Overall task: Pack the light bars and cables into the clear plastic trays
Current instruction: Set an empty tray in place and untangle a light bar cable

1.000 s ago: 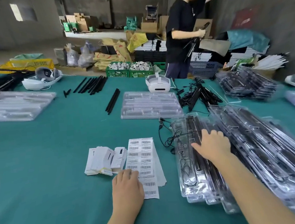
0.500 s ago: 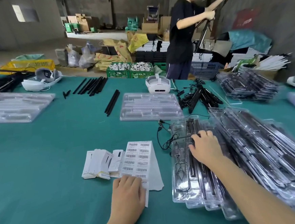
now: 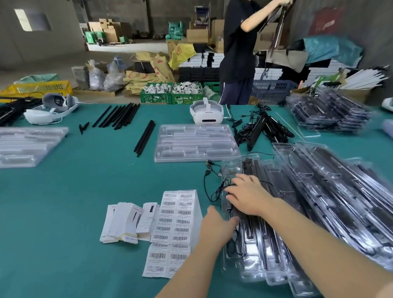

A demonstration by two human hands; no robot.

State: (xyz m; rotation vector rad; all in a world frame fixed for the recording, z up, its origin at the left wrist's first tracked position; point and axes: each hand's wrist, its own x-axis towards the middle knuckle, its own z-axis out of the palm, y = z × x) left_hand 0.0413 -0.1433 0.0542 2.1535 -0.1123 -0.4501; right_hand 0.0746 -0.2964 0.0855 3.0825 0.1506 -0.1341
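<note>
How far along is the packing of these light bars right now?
Done: filled trays are stacked at the right. In hand: the right hand lies on the front tray, the left hand at its edge. Left: empty trays, loose light bars and cables.

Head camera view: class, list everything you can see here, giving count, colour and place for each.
table: one, teal, fills the foreground
filled trays: a stack, clear, right side
top tray: one, clear, under both hands
empty tray: one, clear, centre
tray pile: clear, far left
light bars: about ten, black, far centre-left
cable: black, left of top tray
barcode sheets: two, white, near centre
card packs: white, beside the sheets
headset: white, far centre
left hand: at the top tray's left edge
right hand: flat on top tray
</note>
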